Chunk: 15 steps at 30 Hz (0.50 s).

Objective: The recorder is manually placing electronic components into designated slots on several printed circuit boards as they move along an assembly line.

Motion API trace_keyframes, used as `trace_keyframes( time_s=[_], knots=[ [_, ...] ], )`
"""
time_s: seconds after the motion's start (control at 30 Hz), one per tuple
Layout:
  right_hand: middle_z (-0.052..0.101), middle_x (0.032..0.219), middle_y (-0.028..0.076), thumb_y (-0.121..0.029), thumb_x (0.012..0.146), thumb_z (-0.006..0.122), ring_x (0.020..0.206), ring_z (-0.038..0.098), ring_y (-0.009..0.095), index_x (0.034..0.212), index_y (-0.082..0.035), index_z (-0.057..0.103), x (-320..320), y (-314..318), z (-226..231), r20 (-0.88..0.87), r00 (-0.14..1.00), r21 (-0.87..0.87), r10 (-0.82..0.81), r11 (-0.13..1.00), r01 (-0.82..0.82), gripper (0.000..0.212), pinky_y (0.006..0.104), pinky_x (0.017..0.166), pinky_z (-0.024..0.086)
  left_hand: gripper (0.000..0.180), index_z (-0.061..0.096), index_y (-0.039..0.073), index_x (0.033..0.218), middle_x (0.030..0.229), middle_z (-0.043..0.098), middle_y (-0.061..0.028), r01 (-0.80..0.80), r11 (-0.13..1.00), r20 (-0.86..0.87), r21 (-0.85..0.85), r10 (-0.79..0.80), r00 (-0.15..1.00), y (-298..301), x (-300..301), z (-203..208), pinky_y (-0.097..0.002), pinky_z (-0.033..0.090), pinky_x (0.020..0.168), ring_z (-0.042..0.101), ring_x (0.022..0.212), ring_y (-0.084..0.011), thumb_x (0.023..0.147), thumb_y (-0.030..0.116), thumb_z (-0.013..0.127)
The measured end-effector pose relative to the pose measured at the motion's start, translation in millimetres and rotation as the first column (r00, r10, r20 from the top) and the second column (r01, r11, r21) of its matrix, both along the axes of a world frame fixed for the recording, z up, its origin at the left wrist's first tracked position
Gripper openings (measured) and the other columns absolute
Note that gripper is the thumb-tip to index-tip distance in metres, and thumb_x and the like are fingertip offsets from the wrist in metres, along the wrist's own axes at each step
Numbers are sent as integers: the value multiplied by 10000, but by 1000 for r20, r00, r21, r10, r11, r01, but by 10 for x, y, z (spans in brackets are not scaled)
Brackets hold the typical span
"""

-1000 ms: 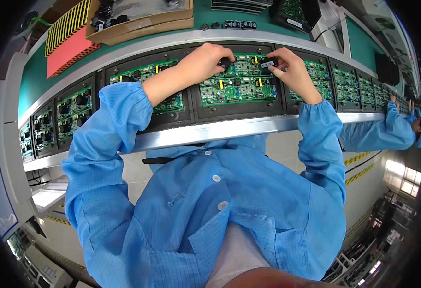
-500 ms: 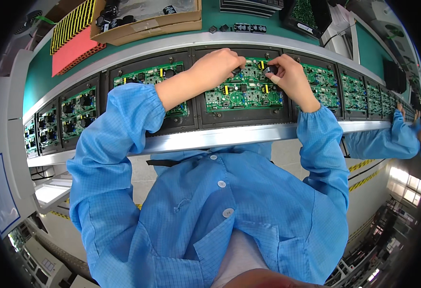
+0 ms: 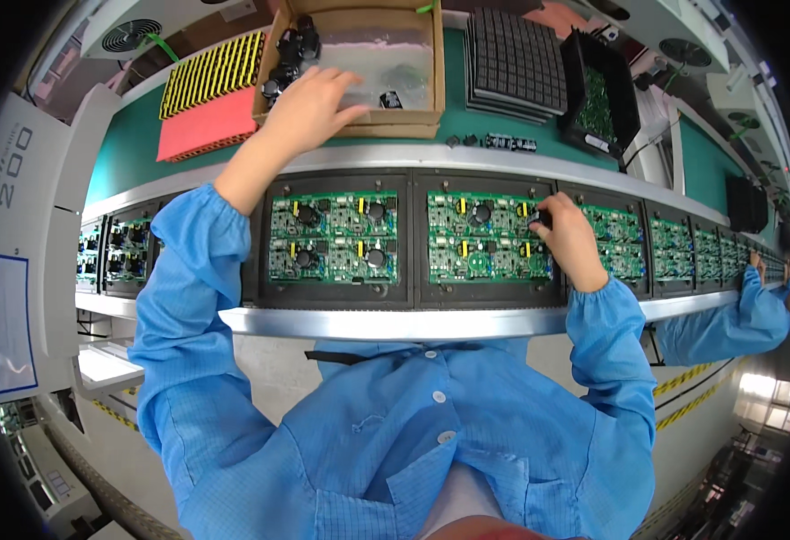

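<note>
- Right grip (image 3: pixel 568 236): narrow, fingertips closed on a black component (image 3: pixel 543 219) at the upper right of the green circuit boards (image 3: pixel 501 236); round and dark, mostly covered by fingers.
- Left grip (image 3: pixel 312 106): wide, thumb apart, over a cardboard box (image 3: pixel 395 130).
- The boards sit two by two in a dark carrier (image 3: pixel 489 295), dotted with yellow parts; the lower left one shows a bare round outline.
- Similar carriers run in a row between silver rails.
- Beyond lies the green worktop (image 3: pixel 453 103), bearing the box with black cylinders (image 3: pixel 296 54), stacked grid trays (image 3: pixel 516 63) and a black bin (image 3: pixel 577 135).
- Around: a white machine (image 3: pixel 18 189) at left, pale floor with yellow-black tape, a co-worker's blue sleeve (image 3: pixel 766 310) far right.
</note>
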State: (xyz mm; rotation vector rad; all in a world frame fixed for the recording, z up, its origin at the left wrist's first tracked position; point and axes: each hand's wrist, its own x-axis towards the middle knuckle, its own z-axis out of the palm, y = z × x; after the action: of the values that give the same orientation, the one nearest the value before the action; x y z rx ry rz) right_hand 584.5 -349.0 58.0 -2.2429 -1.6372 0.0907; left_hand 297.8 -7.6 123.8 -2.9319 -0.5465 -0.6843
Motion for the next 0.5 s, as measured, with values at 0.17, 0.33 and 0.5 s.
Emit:
trace_keyframes(
  time_s=[0.17,0.33,0.5],
  knots=[
    [641,1089,151,-151,860,772,1029,644,366,1156,-20,657,-319,580,841,-1,967,148,255,956,-252,344,419,879,526,370,688,76,1134,1062,639,-152,66,960,-360,-273,-166,918,349,-115,-63,-454,499,958,598,1080,-363,889,347,745],
    [677,1087,180,-219,916,733,962,682,363,1154,-1,665,-672,1835,1049,57,893,261,447,856,-446,329,422,855,551,340,728,94,1061,1050,644,-116,111,991,-491,-70,-131,861,469,-65,-79,-441,492,954,572,1093,-330,851,357,769],
    [725,1075,225,-248,912,709,1003,698,402,1133,-16,714,-645,2932,583,124,921,-189,369,920,-343,321,468,869,557,404,739,87,1070,1093,671,-91,54,999,-624,-2,-43,780,517,2,148,-461,498,944,590,1102,-326,830,413,760]
  ],
)
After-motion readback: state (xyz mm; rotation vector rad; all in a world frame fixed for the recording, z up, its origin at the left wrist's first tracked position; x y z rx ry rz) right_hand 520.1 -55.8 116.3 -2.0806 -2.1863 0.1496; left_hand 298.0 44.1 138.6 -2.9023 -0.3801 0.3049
